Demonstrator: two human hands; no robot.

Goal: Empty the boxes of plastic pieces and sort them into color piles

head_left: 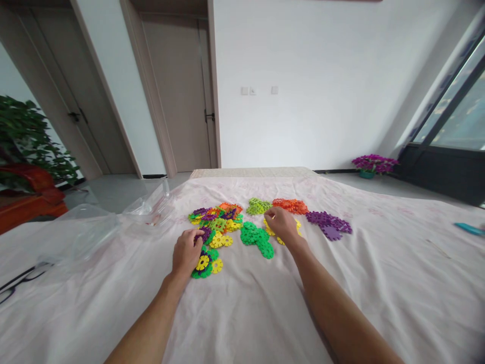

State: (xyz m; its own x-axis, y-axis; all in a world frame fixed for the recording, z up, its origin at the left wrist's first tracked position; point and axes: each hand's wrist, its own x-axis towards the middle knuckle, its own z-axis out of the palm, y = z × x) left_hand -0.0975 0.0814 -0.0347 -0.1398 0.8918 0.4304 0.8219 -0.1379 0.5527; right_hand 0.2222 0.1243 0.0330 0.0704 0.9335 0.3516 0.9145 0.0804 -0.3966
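Observation:
On the left, a mixed pile of plastic snowflake pieces lies in purple, yellow, green and orange. My left hand rests against its near left side, fingers bent and a little apart, touching the pieces by a purple one. My right hand hovers over a group of yellow pieces and partly covers it. Its fingers are pinched together; whatever they hold is hidden. Green pieces lie between the hands. Light green pieces, orange pieces and purple pieces form separate groups behind and to the right.
A pale cloth with soft folds covers the table. Clear plastic containers stand at the left, with black-framed glasses nearer the left edge. A blue object lies far right. Beyond the table are doors and a potted purple-flowered plant.

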